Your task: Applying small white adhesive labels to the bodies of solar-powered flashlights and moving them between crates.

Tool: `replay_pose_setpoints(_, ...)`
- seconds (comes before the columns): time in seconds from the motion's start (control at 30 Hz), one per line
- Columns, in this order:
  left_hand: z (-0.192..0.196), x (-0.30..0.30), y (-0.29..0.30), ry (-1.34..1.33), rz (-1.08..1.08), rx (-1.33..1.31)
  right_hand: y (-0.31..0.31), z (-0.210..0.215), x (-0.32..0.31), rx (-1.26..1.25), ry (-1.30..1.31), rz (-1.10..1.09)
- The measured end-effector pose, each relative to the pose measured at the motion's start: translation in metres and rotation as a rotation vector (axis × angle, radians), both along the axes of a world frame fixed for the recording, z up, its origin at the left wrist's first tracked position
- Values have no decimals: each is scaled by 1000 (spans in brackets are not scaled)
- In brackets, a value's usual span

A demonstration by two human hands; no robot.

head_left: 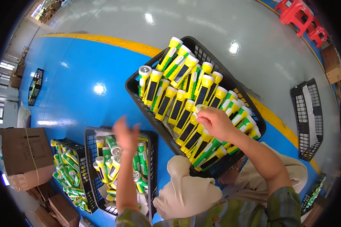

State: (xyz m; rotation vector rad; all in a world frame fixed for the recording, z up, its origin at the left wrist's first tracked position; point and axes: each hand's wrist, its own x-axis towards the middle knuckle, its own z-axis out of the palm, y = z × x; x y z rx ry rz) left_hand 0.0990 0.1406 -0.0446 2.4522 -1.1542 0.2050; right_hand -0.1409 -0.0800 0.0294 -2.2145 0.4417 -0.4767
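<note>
Large black basket (196, 48): judged mostly filled. Flashlights (202, 90) are set heads-up in leaning rows from the far corner to the near edge; pale lining (169, 126) is left exposed beside the left edge, so it is judged not quite complete. Right hand (217, 123) is placed over the rows; fingers are curled at a flashlight's white rim (201, 107), but whether it is gripped cannot be told. Left hand (125, 135), blurred, is held over the far edge of the smaller basket (154, 151); its fingers are spread, nothing seen held. There, loose flashlights (141, 155) are left jumbled, not in rows.
</note>
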Motion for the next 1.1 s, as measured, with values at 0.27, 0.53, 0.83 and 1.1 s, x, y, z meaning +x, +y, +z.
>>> replay_pose_setpoints(0.27, -76, -114, -231, 439, -316, 123, -28, -8, -18, -6, 28, -194)
replay_pose_setpoints(0.53, -2, -111, -162, 1875, -472, -422, -40, -13, -35, 271, 47, -65)
replay_pose_setpoints(0.83, 45, -116, -116, 909, -587, -402, -16, -6, -17, 303, 33, 122)
replay_pose_setpoints(1.1, 53, -125, -92, 849, -451, -409, 1, 28, -3, 175, 194, -83)
